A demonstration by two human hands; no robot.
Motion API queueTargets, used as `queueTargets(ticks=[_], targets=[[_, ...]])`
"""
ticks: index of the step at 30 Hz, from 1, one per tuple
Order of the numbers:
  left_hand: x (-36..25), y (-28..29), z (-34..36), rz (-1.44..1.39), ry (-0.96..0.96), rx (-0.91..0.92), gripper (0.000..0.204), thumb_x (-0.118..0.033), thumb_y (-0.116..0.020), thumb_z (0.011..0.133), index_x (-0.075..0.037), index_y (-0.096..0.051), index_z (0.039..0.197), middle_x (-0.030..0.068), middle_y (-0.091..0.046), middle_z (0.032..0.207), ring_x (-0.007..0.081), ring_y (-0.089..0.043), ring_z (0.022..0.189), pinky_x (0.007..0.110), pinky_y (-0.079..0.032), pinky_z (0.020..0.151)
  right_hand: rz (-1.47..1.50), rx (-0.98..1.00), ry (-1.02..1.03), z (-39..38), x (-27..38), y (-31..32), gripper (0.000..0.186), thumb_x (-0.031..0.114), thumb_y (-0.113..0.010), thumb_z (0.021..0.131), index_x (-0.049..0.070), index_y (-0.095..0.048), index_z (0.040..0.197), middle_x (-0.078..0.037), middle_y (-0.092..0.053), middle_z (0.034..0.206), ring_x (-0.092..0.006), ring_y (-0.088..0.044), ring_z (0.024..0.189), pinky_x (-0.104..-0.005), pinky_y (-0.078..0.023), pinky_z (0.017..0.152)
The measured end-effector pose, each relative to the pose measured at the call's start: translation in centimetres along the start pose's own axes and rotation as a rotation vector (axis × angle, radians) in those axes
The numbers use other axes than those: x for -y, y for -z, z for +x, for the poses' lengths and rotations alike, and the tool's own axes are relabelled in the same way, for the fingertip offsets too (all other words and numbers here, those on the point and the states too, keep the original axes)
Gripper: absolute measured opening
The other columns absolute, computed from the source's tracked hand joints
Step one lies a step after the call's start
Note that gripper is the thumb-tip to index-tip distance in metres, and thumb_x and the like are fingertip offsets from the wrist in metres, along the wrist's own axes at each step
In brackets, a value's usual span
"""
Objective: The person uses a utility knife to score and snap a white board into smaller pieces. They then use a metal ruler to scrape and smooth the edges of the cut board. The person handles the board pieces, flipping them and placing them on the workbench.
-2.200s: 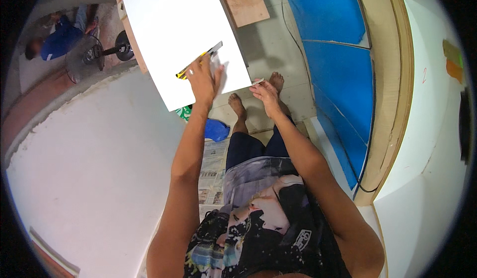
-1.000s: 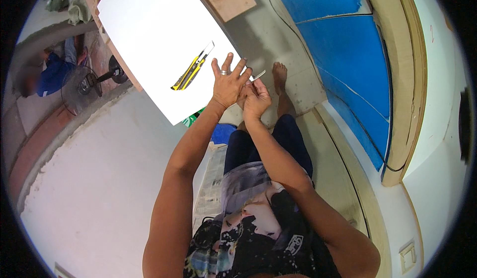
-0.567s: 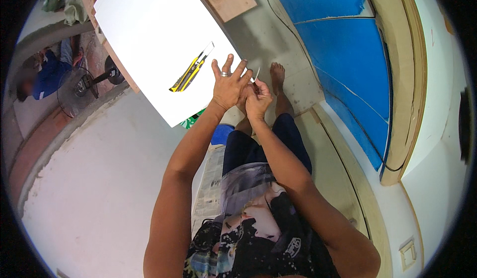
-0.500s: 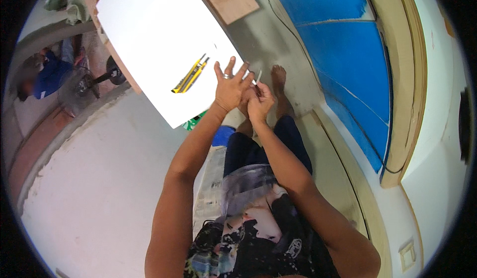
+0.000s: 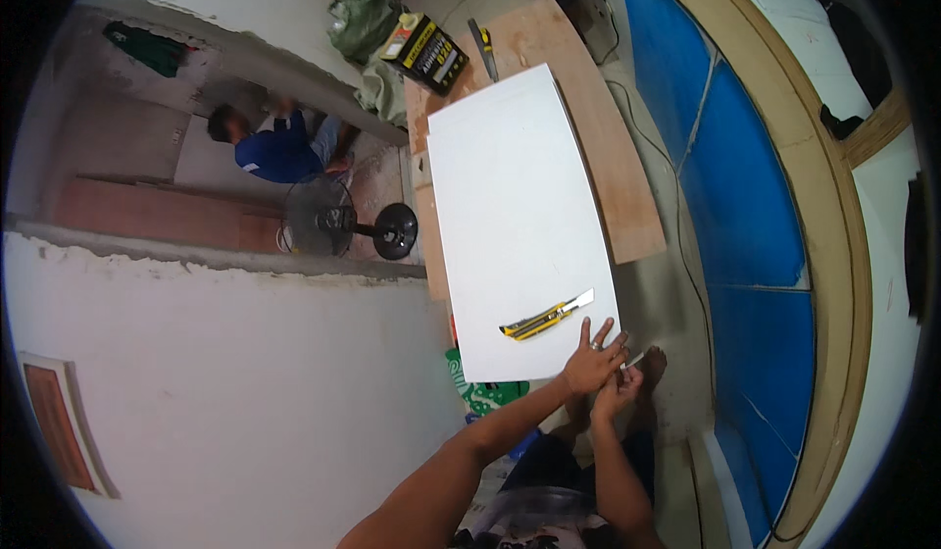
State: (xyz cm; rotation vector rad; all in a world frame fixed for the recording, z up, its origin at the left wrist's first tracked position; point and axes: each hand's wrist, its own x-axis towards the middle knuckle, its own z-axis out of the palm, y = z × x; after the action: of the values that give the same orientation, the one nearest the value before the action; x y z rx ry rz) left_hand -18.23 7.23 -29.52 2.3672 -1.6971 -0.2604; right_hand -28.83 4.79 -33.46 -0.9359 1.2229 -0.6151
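Head view: left hand [image 5: 590,367] lies spread on the near-right corner of the board [image 5: 515,196]; right hand [image 5: 614,396], close against it, pinches a thin strip [image 5: 636,360]. Board, atop plywood [image 5: 627,206], looks stiff and slick, likely best held by opposite edges.

Printed lettering on 1 rectangular black-and-yellow can [image 5: 428,56]: dark characters on its yellow band, larger pale and yellow lines below on black, numerals among them. Yellow-and-black snap-off utility knife [image 5: 539,324]: handle markings too small to read. Green-and-white packaging [image 5: 490,393]: white shapes, lettering uncertain.
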Motion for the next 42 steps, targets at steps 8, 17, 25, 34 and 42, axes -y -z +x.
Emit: queueTargets(ticks=[8, 17, 25, 34, 42], targets=[[1.1, 2.6, 1.8, 0.001, -0.186, 0.070, 0.041, -0.034, -0.062, 0.080, -0.012, -0.062, 0.114, 0.0118, -0.052, 0.132, 0.0358, -0.031, 0.143, 0.073, -0.020, 0.108, -0.104, -0.014, 0.057, -0.6, 3.3, -0.4, 0.029, -0.005, -0.059, 0.088, -0.004, -0.048, 0.115, -0.014, -0.058, 0.108, -0.0188, -0.057, 0.095, -0.0303, -0.050, 0.084], [1.7, 1.6, 1.9, -0.043, -0.272, 0.079, 0.027, -0.027, -0.059, 0.079, -0.012, -0.063, 0.100, 0.0051, -0.055, 0.111, 0.0306, -0.038, 0.137, 0.078, -0.015, 0.108, -0.025, -0.114, 0.075, -1.1, 1.0, -1.1, 0.034, 0.000, -0.065, 0.086, -0.005, -0.048, 0.114, -0.010, -0.054, 0.102, -0.0163, -0.053, 0.089, -0.0297, -0.046, 0.078], [1.8, 1.2, 2.1, -0.092, -0.279, 0.050, 0.026, -0.028, -0.058, 0.077, -0.011, -0.063, 0.096, 0.0053, -0.054, 0.109, 0.0305, -0.040, 0.134, 0.079, -0.014, 0.107, -0.055, -0.130, 0.133, -0.6, 1.3, -1.0, 0.022, 0.004, -0.068, 0.086, -0.004, -0.054, 0.101, -0.006, -0.056, 0.092, -0.0133, -0.052, 0.082, -0.0270, -0.045, 0.072], [1.6, 1.5, 2.1, -0.093, -0.266, 0.104, 0.032, -0.031, -0.065, 0.076, -0.012, -0.066, 0.101, 0.0024, -0.057, 0.111, 0.0288, -0.041, 0.134, 0.080, -0.012, 0.107, -0.005, 0.021, 0.114, 1.1, 0.3, 1.1, 0.015, -0.001, -0.064, 0.086, -0.003, -0.056, 0.099, -0.007, -0.060, 0.091, -0.0131, -0.057, 0.080, -0.0281, -0.047, 0.070], [1.5, 1.0, 1.7, -0.094, -0.240, 0.079, 0.041, -0.032, -0.070, 0.072, -0.009, -0.065, 0.105, 0.0034, -0.057, 0.116, 0.0293, -0.038, 0.137, 0.077, -0.010, 0.111, -0.470, 0.218, 0.102, 2.1, 4.2, 2.1, 0.011, -0.007, -0.059, 0.082, 0.002, -0.052, 0.084, -0.002, -0.056, 0.079, -0.0062, -0.051, 0.071, -0.0240, -0.042, 0.063]])
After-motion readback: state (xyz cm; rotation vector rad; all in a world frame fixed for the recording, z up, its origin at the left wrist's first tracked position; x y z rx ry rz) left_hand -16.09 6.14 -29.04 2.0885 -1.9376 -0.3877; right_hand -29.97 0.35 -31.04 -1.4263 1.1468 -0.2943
